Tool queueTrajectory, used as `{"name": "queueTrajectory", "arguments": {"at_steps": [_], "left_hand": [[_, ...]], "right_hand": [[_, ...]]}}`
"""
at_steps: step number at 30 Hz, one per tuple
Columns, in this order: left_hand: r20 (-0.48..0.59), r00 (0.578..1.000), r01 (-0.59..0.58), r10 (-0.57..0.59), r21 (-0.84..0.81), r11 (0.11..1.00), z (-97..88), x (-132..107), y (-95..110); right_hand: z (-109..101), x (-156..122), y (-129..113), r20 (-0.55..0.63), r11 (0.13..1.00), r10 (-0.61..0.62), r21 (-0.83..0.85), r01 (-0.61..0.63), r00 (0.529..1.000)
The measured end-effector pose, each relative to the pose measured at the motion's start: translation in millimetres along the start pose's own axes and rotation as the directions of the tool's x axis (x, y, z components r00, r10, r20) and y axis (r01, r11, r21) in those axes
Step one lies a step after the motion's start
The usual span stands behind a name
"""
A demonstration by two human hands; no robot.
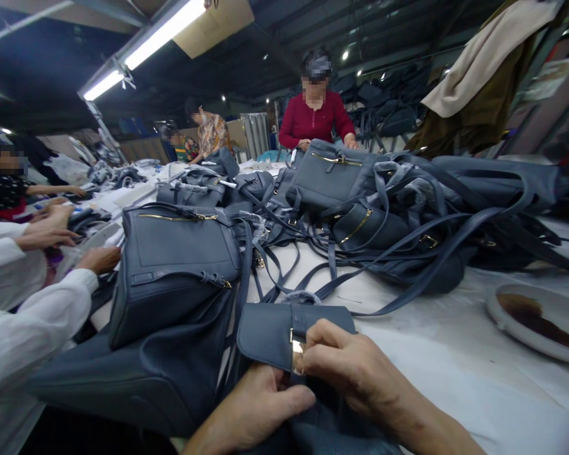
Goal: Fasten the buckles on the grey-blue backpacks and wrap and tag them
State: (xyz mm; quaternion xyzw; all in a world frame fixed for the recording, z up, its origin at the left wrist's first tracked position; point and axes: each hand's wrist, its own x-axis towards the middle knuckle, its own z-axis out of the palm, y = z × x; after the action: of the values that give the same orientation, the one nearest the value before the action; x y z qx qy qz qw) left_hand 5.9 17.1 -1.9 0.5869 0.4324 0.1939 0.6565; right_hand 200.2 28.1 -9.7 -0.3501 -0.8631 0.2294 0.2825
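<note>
A dark blue-grey leather bag (269, 328) with a front flap lies directly before me, its lower part running out of view at the bottom. Down the flap's middle runs a strap with a shiny gold buckle (297, 355). My right hand (348, 360) is closed at the buckle, its curled fingers pinching there; the fingertips are partly hidden. From below, my left hand (265, 395) grips the bag at the flap's lower edge. Its fingers go under the flap out of sight, and its thumb points right. Clear plastic wrap (301, 297) covers the handle behind the flap.
A similar bag (180, 246) with a gold zip stands close on the left. More bags (332, 174) and tangled straps (408, 287) cover the table beyond. At right sits a bowl (502, 325) with brown residue. A co-worker's white sleeves (52, 309) reach in from the left.
</note>
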Motion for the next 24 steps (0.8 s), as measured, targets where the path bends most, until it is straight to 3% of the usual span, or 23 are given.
{"name": "queueTrajectory", "arguments": {"at_steps": [13, 18, 21, 24], "left_hand": [[-0.024, 1.0, 0.011, -0.006, 0.237, 0.971, 2.2, 0, 7], [-0.05, 0.999, 0.025, -0.014, 0.221, 0.975, 4.3, 1, 6], [-0.027, 0.999, -0.016, 0.021, 0.176, 0.984, 4.8, 1, 6], [-0.03, 0.997, -0.072, 0.076, 0.102, 0.992, 4.4, 2, 5]], "right_hand": [[7, 3, -5, -0.019, 0.969, -0.043, -0.244, 0.037, 0.999], [17, 4, -3, -0.168, 0.964, -0.142, -0.247, 0.098, 0.976], [23, 5, -2, -0.282, 0.982, -0.129, -0.172, 0.082, 0.951], [24, 6, -2, -0.31, 0.975, -0.206, -0.151, 0.165, 0.928]]}}
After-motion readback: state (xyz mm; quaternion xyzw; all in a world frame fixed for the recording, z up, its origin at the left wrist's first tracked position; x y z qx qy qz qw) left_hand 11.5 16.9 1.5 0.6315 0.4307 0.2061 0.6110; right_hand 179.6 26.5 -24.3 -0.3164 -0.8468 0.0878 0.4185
